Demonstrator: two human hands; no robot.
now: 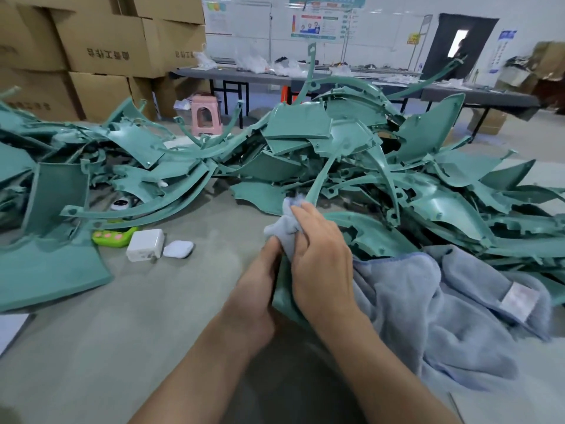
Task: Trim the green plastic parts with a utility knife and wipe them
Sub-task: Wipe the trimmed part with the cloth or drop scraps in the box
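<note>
Mostly hidden behind both hands, the held green part (283,301) shows only a lower edge and a narrow strip rising toward the pile of green parts (336,133). The left hand (256,289) grips it from the left, fingertips out of sight. The right hand (321,261) curls round a bunched corner of the grey-blue cloth (428,316), pressing it on the part. Bare grey work surface (153,332) lies left of the hands, up to a white charger (145,244) and earbud case (178,249). Stacked cardboard boxes (107,44) at back left are closed, contents unseen.
</note>
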